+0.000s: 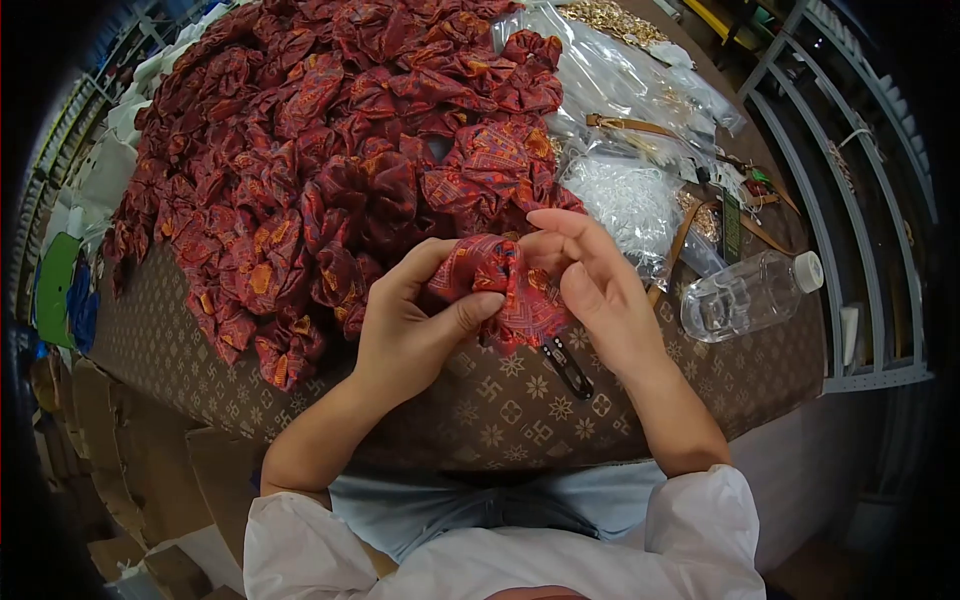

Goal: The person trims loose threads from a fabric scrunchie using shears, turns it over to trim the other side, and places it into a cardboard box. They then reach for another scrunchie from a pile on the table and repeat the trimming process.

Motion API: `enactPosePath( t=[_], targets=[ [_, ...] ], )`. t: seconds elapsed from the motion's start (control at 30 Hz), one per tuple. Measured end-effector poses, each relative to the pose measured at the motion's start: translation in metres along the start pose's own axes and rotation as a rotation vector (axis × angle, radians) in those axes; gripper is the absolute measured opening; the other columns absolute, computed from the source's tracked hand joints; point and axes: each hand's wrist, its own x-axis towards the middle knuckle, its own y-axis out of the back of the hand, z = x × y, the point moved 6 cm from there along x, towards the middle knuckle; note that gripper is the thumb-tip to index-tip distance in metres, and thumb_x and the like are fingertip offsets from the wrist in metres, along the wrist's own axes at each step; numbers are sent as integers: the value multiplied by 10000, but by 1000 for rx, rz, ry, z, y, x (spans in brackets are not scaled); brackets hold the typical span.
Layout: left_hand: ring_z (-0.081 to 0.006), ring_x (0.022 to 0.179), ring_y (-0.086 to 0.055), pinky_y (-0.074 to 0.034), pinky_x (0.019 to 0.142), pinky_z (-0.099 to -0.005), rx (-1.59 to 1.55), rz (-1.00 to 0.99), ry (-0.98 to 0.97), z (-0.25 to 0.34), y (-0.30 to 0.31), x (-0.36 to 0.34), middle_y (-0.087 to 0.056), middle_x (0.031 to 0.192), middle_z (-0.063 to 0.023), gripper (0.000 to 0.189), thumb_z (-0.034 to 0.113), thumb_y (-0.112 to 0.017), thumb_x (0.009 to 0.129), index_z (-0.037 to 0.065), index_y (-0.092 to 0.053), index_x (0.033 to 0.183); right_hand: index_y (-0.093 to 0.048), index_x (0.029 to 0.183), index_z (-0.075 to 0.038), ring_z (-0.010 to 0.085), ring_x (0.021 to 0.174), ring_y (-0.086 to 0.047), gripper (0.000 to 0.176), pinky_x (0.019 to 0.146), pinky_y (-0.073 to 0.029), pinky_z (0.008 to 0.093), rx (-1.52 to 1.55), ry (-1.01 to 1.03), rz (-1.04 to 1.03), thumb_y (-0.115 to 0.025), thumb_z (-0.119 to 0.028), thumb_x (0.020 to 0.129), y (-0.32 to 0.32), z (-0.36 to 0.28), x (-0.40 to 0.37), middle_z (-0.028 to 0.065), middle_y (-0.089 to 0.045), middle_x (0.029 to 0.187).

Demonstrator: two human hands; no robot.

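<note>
Between my hands is a red patterned scrunchie (535, 305), its fabric gathered in folds. My left hand (405, 325) is closed on its left side, the thumb pressed on the front of the folds. My right hand (605, 300) is at the right side of the cloth, fingers loosely curved and thumb standing apart from them. Its fingertips are right at the fabric's edge and partly hidden behind it. Just below the scrunchie, a small black tool (568, 370) with a slotted handle lies on the brown patterned tablecloth (490, 415).
A large heap of similar red scrunchies (290, 150) covers the left and far table. To the right are a bag of white elastic loops (625, 205), clear plastic bags (590, 70), brown straps (680, 245) and a clear bottle (745, 295) on its side. Metal shelving (850, 150) stands beyond.
</note>
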Motion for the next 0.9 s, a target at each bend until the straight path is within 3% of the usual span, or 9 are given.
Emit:
enactPosePath(
  t=[0.07,0.2,0.27,0.33,0.4,0.43,0.5,0.7,0.9],
  targets=[
    [-67,798,-500,-410,706,-218,-181,34,175,-9,5,0,-549,839,-16,275,39,-649,709,10,-531,956,-422,1118,-12,154,894,-509,479,803,-382,279,-211,-3,-18,-632,-236,750,0,4,2,88,-525,954],
    [-44,701,-490,-409,645,-186,51,55,-117,-3,6,2,-540,771,-1,142,43,-578,778,6,-513,899,-535,924,21,135,828,-511,318,737,-398,266,-554,19,-30,-629,-227,748,-6,3,-1,77,-537,875],
    [-39,627,-481,-399,570,-172,-280,-37,178,-11,0,-1,-546,730,-8,108,97,-508,839,13,-499,906,-541,898,18,114,808,-509,248,702,-400,249,-202,-214,43,-562,-211,806,7,12,-4,59,-544,840],
    [-39,595,-475,-388,541,-169,-357,-25,208,-13,-1,-2,-547,706,-11,121,125,-474,859,18,-494,911,-530,947,1,91,782,-511,207,691,-403,232,48,-165,84,-497,-179,850,-2,8,-2,47,-545,787],
    [-39,563,-469,-378,511,-167,-431,-15,231,-12,-2,-3,-547,683,-15,145,153,-440,879,22,-489,915,-508,954,-16,96,673,-508,204,633,-410,234,506,-285,350,-436,-192,878,-5,8,-4,57,-546,734],
    [-42,536,-460,-365,490,-167,-436,-33,252,-11,-3,-5,-548,668,-17,163,169,-426,885,24,-491,921,-508,954,-16,96,673,-508,204,633,-410,234,508,-283,350,-436,-192,878,-1,11,-4,57,-546,734],
    [-44,510,-450,-352,469,-166,-442,-53,272,-10,-4,-6,-549,654,-19,181,185,-412,891,26,-492,926,-484,930,-22,93,495,-449,204,518,-400,240,829,-234,5,-377,-192,894,-9,10,-4,84,-550,695],
    [-45,428,-371,-283,414,-183,-622,-28,363,-16,-2,-8,-458,534,10,198,202,-394,893,34,-494,919,-484,881,-2,44,358,-335,217,340,-274,186,748,-269,-23,-379,-192,886,-1,7,-4,106,-555,660],
    [-57,340,-235,-243,362,-222,-634,-34,262,-11,-3,-3,-310,421,40,293,252,-305,906,11,-471,936,-494,868,-10,38,362,-330,171,340,-263,170,561,-361,37,-423,-165,869,6,4,-4,81,-549,657]
  ],
)
